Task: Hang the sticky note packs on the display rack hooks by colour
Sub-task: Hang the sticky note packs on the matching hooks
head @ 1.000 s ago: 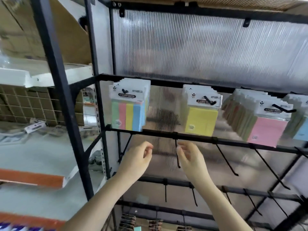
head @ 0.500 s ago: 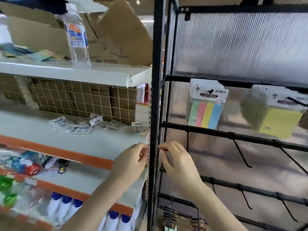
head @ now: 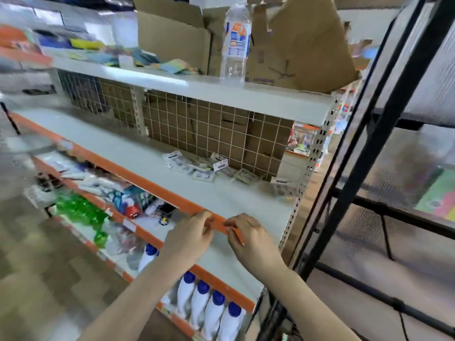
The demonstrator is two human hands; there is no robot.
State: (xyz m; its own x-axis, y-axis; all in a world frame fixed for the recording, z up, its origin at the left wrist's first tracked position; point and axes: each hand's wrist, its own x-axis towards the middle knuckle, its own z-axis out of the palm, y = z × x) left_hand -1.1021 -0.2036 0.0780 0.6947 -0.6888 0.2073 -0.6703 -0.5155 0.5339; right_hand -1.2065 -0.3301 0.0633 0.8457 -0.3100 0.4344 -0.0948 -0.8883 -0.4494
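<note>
- Sticky note packs (head: pixel 197 166) are lying flat in a loose scatter toward the far right of the grey middle shelf (head: pixel 147 153), just in front of the wire grid back; the scatter stretches left to right, too blurry to tell which way any pack points.
- One multicolour pack (head: pixel 437 195) shows through the black display rack (head: pixel 369 134) at far right.
- Left hand (head: pixel 189 238) and right hand (head: pixel 251 239) are close together near the shelf's orange edge, fingers loosely curled, holding nothing I can see.
- Water bottle (head: pixel 235 43) and cardboard box (head: pixel 295 40) sit on the top shelf.
</note>
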